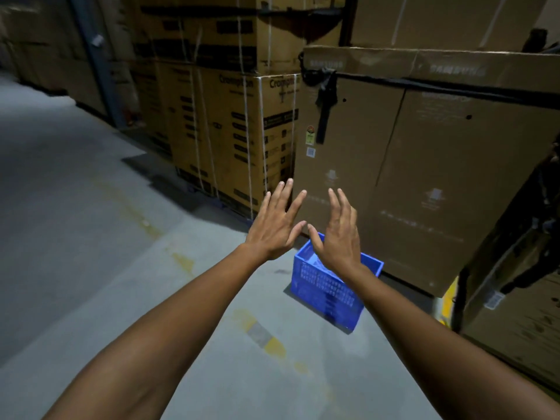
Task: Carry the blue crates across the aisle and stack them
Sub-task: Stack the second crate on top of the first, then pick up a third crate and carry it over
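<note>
1. 1 blue crate [325, 294] sits on the floor [121, 268], just beside the big cardboard box [424, 177].
2. My left hand [274, 228] and right hand [339, 237] hover in front of that box, fingers [285, 197] spread apart, holding nothing.
3. Risk: there is little room beside the box, so I may knock my knuckles or grip the crate crookedly.

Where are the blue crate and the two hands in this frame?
blue crate [325, 291], head view, on its perforated near side wall.
left hand [274, 227], head view, on the back of the hand.
right hand [339, 237], head view, on the back of the hand.
</note>
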`<move>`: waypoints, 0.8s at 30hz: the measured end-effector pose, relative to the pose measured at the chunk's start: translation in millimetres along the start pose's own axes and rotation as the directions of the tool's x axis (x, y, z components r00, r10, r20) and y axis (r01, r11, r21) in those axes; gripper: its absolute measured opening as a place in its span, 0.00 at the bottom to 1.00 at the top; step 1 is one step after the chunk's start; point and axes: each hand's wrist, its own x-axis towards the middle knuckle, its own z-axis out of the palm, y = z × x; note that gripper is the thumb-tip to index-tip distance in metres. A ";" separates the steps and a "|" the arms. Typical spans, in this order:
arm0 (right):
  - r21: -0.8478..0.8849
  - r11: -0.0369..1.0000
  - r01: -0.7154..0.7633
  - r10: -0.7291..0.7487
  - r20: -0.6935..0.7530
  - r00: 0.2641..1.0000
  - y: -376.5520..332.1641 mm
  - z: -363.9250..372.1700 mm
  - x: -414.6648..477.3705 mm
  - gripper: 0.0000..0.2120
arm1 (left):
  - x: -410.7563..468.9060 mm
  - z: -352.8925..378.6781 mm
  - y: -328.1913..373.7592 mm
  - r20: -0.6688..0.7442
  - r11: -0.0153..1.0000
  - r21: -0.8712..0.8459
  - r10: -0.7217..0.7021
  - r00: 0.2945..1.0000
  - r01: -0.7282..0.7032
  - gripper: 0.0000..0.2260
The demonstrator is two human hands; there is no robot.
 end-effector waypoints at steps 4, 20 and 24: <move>0.058 0.996 0.064 -0.067 0.054 0.996 -37.8 -9.0 -26.4 0.41 | -55.3 -36.1 0.2 -0.018 0.992 0.067 -0.102 0.995 0.103 0.29; 0.294 0.893 0.340 -0.417 0.262 0.870 -151.1 -60.4 -194.4 0.40 | -322.6 -148.7 98.7 -0.007 0.810 0.277 -0.536 0.844 0.517 0.27; 0.372 0.843 0.388 -0.506 0.304 0.807 -196.0 -69.7 -252.2 0.38 | -403.8 -180.6 122.6 -0.022 0.732 0.314 -0.632 0.775 0.605 0.28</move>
